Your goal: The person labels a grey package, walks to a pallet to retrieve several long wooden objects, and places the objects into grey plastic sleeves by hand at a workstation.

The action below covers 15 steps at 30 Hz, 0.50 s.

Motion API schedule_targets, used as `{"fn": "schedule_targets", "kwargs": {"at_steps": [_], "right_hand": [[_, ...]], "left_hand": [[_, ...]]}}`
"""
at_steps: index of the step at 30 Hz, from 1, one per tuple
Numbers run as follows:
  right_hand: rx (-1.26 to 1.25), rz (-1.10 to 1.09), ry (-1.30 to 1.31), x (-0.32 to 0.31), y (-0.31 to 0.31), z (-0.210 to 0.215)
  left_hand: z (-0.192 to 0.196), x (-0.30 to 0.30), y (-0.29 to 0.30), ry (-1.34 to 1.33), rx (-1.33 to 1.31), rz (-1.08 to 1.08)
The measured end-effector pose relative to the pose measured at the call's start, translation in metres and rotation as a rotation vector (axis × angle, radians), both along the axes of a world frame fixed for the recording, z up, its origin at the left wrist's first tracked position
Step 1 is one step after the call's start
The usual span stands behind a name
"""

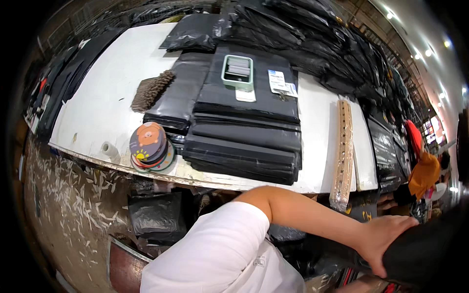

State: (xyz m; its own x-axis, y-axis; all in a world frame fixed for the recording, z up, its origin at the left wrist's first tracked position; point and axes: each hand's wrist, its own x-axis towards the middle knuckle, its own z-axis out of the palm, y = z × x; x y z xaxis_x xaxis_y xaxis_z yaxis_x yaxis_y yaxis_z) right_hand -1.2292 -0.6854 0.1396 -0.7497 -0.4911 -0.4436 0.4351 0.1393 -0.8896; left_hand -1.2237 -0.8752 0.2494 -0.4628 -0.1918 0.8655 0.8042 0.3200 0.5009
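Note:
My left arm in a white sleeve reaches to the right, past the table's front edge. At its end my left hand (pixel 386 239) is closed on a large black piece of material (pixel 425 249), thumb below and fingers over the top; whether it is cloth or a plastic bag I cannot tell. Under it, at the lower edge, a little of my other forearm (pixel 361 284) shows; the right hand itself is hidden. Close to my left hand, a long brown strip wrapped in clear plastic (pixel 343 151) lies on the table and juts over its front edge.
On the white table (pixel 105 83) lie a stack of black plastic bags (pixel 244 136), a green tray (pixel 223 73) of grey pieces, a brown shaggy mitt-like thing (pixel 152 90), a round printed container (pixel 149 141) and a white roll (pixel 109 149). Black packages (pixel 293 29) pile up behind. A person in orange (pixel 424 173) is at right.

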Motion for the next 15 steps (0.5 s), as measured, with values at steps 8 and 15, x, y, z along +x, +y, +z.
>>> {"fn": "schedule_targets", "kwargs": {"at_steps": [8, 15], "right_hand": [[0.059, 0.185, 0.009, 0.032, -0.045, -0.014], [0.109, 0.272, -0.069, 0.069, -0.094, -0.040]], "left_hand": [[-0.101, 0.124, -0.109, -0.676, -0.064, -0.046], [-0.194, 0.373, -0.336, -1.691, -0.547, 1.274]]}}
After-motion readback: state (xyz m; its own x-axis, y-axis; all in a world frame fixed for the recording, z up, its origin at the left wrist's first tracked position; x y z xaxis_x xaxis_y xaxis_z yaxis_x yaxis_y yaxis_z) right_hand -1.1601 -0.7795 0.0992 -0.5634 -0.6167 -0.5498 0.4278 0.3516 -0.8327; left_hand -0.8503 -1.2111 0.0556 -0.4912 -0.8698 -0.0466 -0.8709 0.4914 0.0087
